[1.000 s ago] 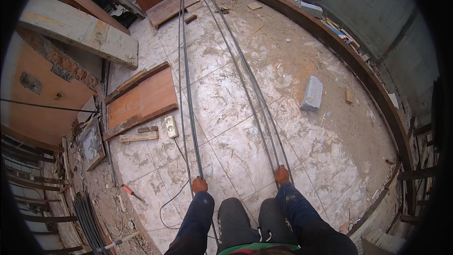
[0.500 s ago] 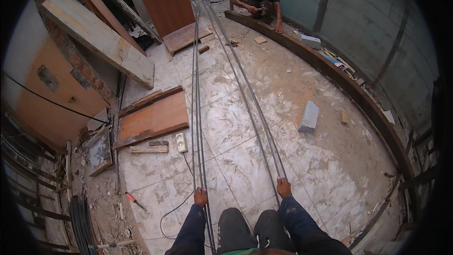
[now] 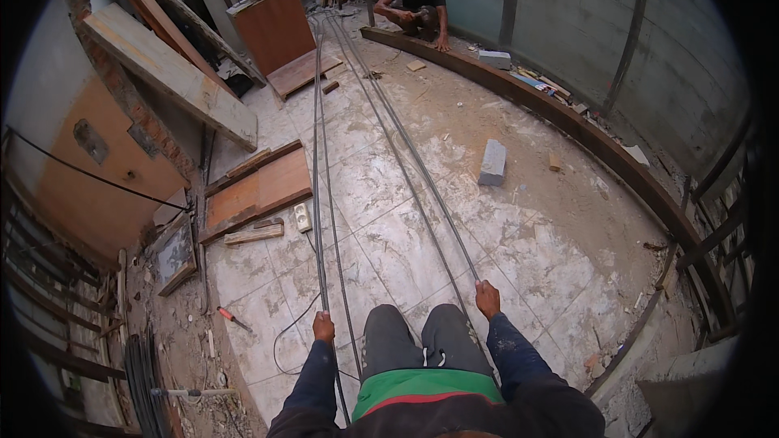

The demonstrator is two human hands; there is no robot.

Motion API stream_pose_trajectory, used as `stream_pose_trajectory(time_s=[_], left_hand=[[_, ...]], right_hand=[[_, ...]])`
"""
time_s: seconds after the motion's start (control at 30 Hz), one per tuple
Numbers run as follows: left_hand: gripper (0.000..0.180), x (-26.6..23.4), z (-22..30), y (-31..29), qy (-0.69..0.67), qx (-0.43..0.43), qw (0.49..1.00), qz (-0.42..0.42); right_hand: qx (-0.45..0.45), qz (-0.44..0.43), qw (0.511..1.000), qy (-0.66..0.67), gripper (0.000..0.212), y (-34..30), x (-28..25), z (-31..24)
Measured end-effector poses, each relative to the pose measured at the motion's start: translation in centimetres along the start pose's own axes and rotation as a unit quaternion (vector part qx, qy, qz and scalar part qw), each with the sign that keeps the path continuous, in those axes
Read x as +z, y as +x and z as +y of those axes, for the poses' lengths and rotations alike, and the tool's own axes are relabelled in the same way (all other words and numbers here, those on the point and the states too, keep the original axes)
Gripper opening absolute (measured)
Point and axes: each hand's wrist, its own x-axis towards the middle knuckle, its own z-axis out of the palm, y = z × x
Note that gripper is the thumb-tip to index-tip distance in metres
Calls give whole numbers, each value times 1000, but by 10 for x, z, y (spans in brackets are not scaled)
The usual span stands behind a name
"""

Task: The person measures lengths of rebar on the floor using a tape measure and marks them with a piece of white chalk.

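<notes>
Long thin dark metal rods, like rebar, stretch away from me over the tiled floor. My left hand is closed around the left rods. A separate rod runs just right of that hand and passes beside my left leg. My right hand grips the end part of a rod on the right side. Another rod lies to its left and runs down past my right leg, outside the fingers. How many rods each fist encloses is hard to make out.
A person squats at the far end, one hand on a long brown beam along the right. A grey block, wooden panel, white power socket and red-handled tool lie on the floor. A brown cabinet stands far left.
My view has shifted, and more of my legs and green garment shows. My hands have spread slightly apart. One left rod now runs apart from my left hand, and one right rod apart from my right.
</notes>
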Motion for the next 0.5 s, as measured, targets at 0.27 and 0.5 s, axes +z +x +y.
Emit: stream_pose_trajectory(time_s=[0.27,0.5], left_hand=[[36,-53,-65,-122,31,-21,999,-4],[34,-104,-117,-307,33,-90,994,-46]], right_hand=[[51,-51,997,-14,44,-121,-53,51],[131,-95,987,-15,46,-283,-103,136]])
